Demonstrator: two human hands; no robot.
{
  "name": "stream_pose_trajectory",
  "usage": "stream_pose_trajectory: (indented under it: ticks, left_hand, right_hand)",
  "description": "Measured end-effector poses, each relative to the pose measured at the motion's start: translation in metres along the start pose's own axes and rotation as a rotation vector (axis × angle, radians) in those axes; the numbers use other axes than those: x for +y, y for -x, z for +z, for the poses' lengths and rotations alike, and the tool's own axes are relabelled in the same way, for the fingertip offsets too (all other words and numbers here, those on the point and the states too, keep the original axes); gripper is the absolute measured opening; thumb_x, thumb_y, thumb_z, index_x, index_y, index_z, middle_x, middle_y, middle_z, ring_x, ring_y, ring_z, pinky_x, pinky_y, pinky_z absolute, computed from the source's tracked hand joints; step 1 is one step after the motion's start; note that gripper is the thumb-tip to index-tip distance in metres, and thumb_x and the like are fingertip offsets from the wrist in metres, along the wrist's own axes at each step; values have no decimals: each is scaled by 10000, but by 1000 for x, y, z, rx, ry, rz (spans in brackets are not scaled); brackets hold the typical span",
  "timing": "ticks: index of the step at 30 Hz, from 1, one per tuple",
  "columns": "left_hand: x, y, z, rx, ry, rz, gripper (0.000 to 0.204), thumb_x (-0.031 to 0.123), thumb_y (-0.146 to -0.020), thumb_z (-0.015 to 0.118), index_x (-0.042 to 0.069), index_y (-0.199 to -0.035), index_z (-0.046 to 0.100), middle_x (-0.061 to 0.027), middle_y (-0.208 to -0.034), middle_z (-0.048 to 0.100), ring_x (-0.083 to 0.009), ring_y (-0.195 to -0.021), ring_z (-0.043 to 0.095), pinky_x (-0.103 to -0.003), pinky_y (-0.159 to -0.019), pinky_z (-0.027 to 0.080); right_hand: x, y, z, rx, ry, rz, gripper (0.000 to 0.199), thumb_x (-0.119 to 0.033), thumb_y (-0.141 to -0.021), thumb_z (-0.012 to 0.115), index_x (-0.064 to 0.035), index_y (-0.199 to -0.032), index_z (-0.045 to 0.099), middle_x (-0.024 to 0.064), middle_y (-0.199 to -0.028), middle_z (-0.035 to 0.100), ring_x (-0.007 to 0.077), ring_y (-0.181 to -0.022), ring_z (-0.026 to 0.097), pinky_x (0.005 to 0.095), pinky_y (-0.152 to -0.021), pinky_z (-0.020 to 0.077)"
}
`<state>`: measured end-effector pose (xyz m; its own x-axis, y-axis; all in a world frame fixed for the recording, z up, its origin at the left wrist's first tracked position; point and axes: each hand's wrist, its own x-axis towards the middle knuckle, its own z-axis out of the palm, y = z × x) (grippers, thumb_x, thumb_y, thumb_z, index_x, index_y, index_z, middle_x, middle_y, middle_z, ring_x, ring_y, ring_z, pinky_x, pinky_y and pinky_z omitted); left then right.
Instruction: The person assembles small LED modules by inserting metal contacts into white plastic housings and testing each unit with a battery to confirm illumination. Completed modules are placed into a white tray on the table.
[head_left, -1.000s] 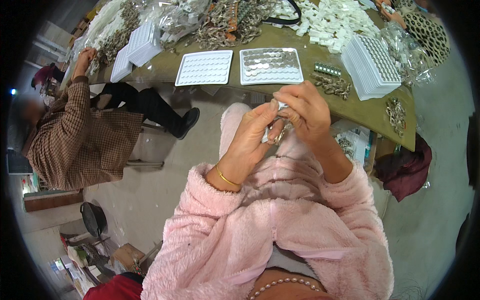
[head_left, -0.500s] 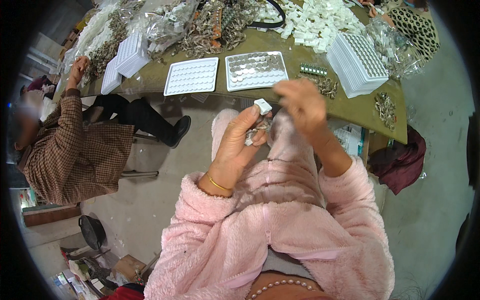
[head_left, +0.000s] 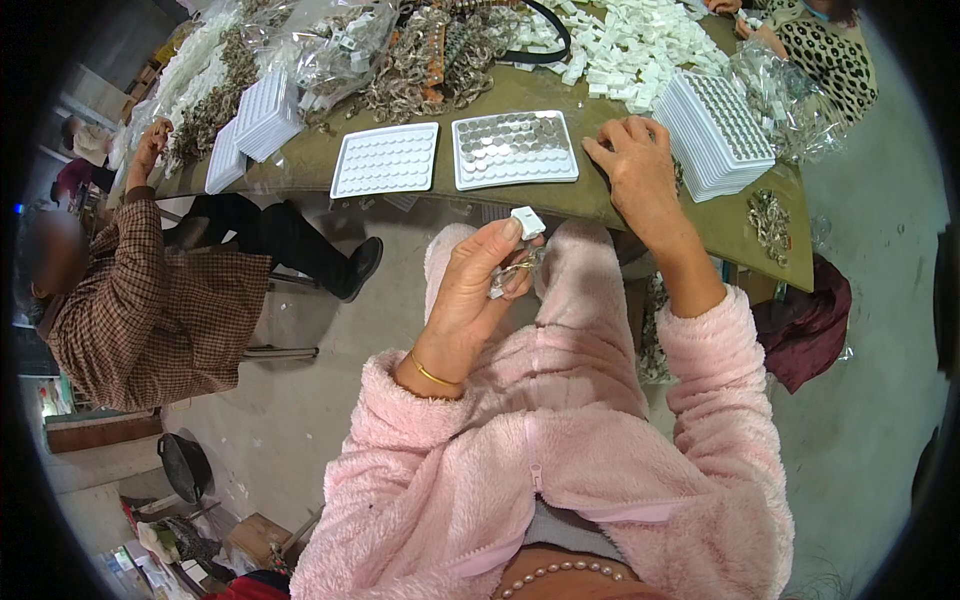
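Observation:
My left hand (head_left: 477, 275) pinches a small white plastic housing (head_left: 527, 222) between thumb and fingers, over my lap. Small shiny metal pieces (head_left: 519, 266) show among its lower fingers. My right hand (head_left: 643, 180) is at the table's front edge, fingers bent down and tips hidden. It covers the spot where a strip of small green parts lay. Left of it lies a white tray (head_left: 517, 181) with round silver discs in many of its hollows. Another white tray (head_left: 385, 187), its round hollows without discs, sits further left.
A tall stack of white trays (head_left: 712, 135) stands right of my right hand, near a small metal heap (head_left: 769, 222). White housings (head_left: 640, 50) and tangled metal parts (head_left: 430, 75) pile up behind. A person in a checked coat (head_left: 150, 290) sits at left; another (head_left: 820, 50) works far right.
My right hand has moved away from the left hand, right and forward onto the table, over the green strip. My left hand still holds the white housing, almost in the same place.

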<state>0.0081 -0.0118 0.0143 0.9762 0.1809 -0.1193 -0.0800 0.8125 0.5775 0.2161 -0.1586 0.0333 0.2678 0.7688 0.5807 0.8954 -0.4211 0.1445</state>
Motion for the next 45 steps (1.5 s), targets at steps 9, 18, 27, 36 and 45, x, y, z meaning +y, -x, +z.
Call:
stream_pose_trajectory:
  ticks: [9, 18, 27, 36, 45]
  left_hand:
    - [-1, -3, -4, 19, -18, 13, 241, 232, -957, 681, 14, -1060, 688, -78, -920, 698, -77, -584, 506, -218, -496, 379]
    - [-5, -4, 0, 67, -56, -27, 228, 234, -958, 680, 29, -1057, 693, -63, -906, 705, -74, -664, 593, -200, -487, 395]
    - [-6, -3, 3, 96, -132, -20, 248, 257, -933, 712, 36, -1046, 698, -46, -903, 704, -66, -666, 586, -194, -492, 389]
    - [-5, -2, 6, 76, -150, -25, 211, 228, -922, 724, 38, -1012, 707, -39, -886, 712, -63, -644, 574, -199, -536, 426]
    - [-2, 4, 20, 107, -314, 1, 192, 202, -919, 722, 40, -1022, 712, -35, -902, 718, -95, -773, 662, -213, -659, 507]
  right_hand:
    - [-7, 33, -29, -67, -123, -79, 373, -48, -793, 580, -63, -1147, 698, 68, -1202, 628, 270, -1128, 556, 445, -1030, 347]
    - [-21, 46, -26, 61, -230, -79, 424, -189, -680, 759, -38, -1071, 697, 48, -1131, 635, 252, -1059, 571, 439, -938, 394]
    - [-37, 49, -26, 182, -245, 11, 374, -107, -635, 756, -23, -995, 697, 45, -1033, 647, 243, -956, 589, 413, -844, 430]
    - [-44, 50, -15, 259, -311, -26, 257, -22, -700, 708, -37, -957, 706, 46, -957, 657, 253, -915, 603, 404, -842, 440]
    - [-35, 37, -17, 210, -792, 478, 102, 12, -794, 705, 10, -896, 700, 118, -857, 641, 320, -836, 595, 380, -762, 486]
